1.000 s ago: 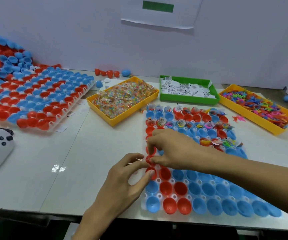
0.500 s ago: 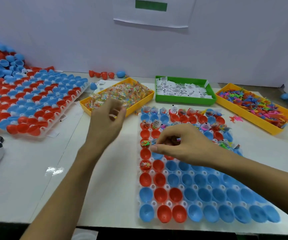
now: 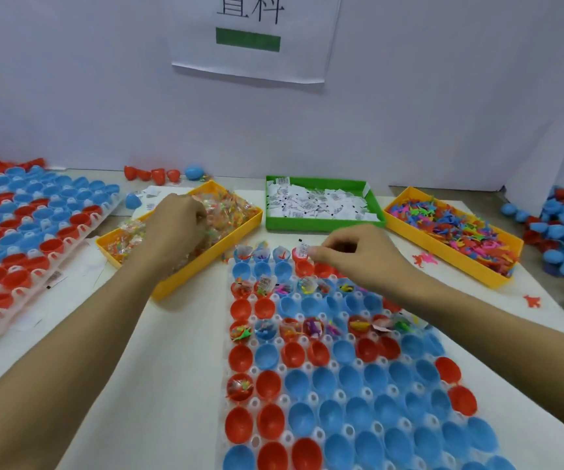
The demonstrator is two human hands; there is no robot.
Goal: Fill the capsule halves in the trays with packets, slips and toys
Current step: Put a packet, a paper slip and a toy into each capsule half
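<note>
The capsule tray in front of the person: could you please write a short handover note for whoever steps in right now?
Left hand is in the yellow packet bin, fingers curled into the packets. Right hand pinches a paper slip over the far row of the capsule tray. Slips sit in the green bin, toys in the right yellow bin.
Done: scattered far-row halves filled.
Left: most near rows, plus the second tray at left.
</note>
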